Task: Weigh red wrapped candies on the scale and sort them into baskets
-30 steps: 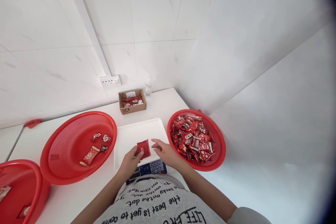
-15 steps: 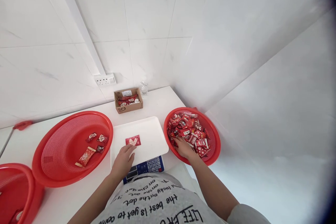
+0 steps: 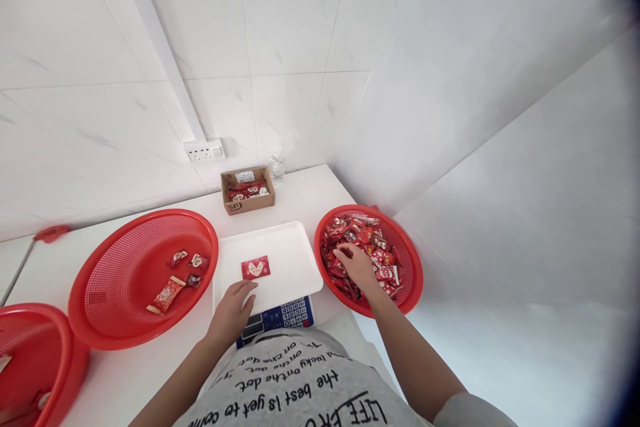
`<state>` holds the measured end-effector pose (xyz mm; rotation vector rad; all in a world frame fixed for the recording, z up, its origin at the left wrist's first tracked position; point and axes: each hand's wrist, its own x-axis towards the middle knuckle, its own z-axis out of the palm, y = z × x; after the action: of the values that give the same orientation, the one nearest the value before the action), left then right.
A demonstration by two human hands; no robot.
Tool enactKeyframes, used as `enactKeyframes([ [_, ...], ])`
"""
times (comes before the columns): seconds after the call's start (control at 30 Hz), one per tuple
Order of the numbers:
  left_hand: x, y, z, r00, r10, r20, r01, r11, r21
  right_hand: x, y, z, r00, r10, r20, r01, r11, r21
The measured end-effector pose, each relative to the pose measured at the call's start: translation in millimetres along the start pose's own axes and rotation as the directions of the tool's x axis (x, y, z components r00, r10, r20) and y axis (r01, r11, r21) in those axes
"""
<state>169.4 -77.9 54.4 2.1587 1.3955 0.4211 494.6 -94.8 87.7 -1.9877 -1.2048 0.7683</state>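
My left hand (image 3: 233, 310) rests at the near left side of a white tray (image 3: 295, 257) on a scale, fingers stretched out and holding nothing. Just beyond its fingertips a red packet with a white heart (image 3: 255, 268) lies flat on the tray. Over the right red basket (image 3: 417, 273), which is full of small red-wrapped sweets (image 3: 385, 259), is my right hand (image 3: 359, 268). Its fingers are bent together, and whatever they may hold is hidden. The scale's blue keypad (image 3: 290, 313) shows below the tray.
The large red basket (image 3: 100, 340) to the left holds a few wrapped sweets. Part of another red basket (image 3: 75, 373) shows at the lower left. A cardboard box (image 3: 253, 205) of red packets stands behind the tray, beside a clear plastic item (image 3: 277, 167). White walls rise behind and right.
My right hand has lifted slightly from among the sweets, its fingers now drawn together. My left hand has drawn back a little from the heart packet, which now shows in full.
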Motion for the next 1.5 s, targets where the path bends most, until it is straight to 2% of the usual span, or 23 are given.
enactKeyframes([
  [0.1, 1.4, 2.3, 0.2, 1.0, 0.008, 0.004, -0.008, 1.0, 0.008, -2.2, -18.8, 9.7, 0.981, -0.016, 0.196, -0.043, 0.955, 0.294],
  [0.17, 1.9, 3.5, 0.6, 1.0, 0.012, 0.001, -0.012, 1.0, 0.017, -0.6, -19.6, 15.7, 0.97, -0.046, 0.239, -0.028, 0.954, 0.299],
  [0.2, 1.8, 3.5, 1.1, 1.0, 0.014, -0.005, -0.014, 1.0, 0.022, 1.1, -16.1, 17.3, 0.975, -0.05, 0.214, -0.001, 0.972, 0.233],
  [0.3, 0.3, 1.6, 3.7, 0.999, 0.029, -0.033, -0.028, 0.999, 0.04, 6.8, 5.0, 15.8, 0.99, -0.018, 0.143, 0.034, 0.993, -0.114],
  [0.4, -1.0, -1.5, 7.4, 0.997, 0.059, -0.043, -0.057, 0.996, 0.066, 7.5, 29.1, 11.7, 0.962, 0.075, 0.263, 0.012, 0.949, -0.316],
  [0.5, -0.4, -2.7, 11.5, 0.995, 0.097, -0.033, -0.093, 0.991, 0.096, 5.3, 43.6, 15.7, 0.931, 0.114, 0.346, 0.012, 0.94, -0.342],
  [0.7, 2.9, -1.6, 18.3, 0.989, 0.145, -0.018, -0.142, 0.982, 0.123, 14.6, 48.2, 43.0, 0.953, 0.169, 0.25, -0.044, 0.897, -0.441],
  [0.83, 2.3, -3.8, 19.2, 0.99, 0.14, -0.024, -0.136, 0.983, 0.123, 19.6, 48.2, 52.5, 0.97, 0.185, 0.16, -0.084, 0.866, -0.493],
  [1.23, -3.6, -8.0, 17.1, 0.986, 0.154, -0.062, -0.15, 0.986, 0.072, 11.3, 48.6, 39.3, 0.994, 0.086, 0.074, -0.049, 0.914, -0.404],
  [1.4, -5.0, -6.4, 15.7, 0.985, 0.164, -0.058, -0.159, 0.984, 0.078, 1.1, 32.9, 32.9, 0.999, 0.036, 0.01, -0.031, 0.939, -0.344],
  [1.5, -5.0, -5.6, 16.2, 0.984, 0.171, -0.054, -0.166, 0.982, 0.087, -4.3, 18.0, 32.2, 1.0, -0.01, 0.013, 0.013, 0.961, -0.276],
])
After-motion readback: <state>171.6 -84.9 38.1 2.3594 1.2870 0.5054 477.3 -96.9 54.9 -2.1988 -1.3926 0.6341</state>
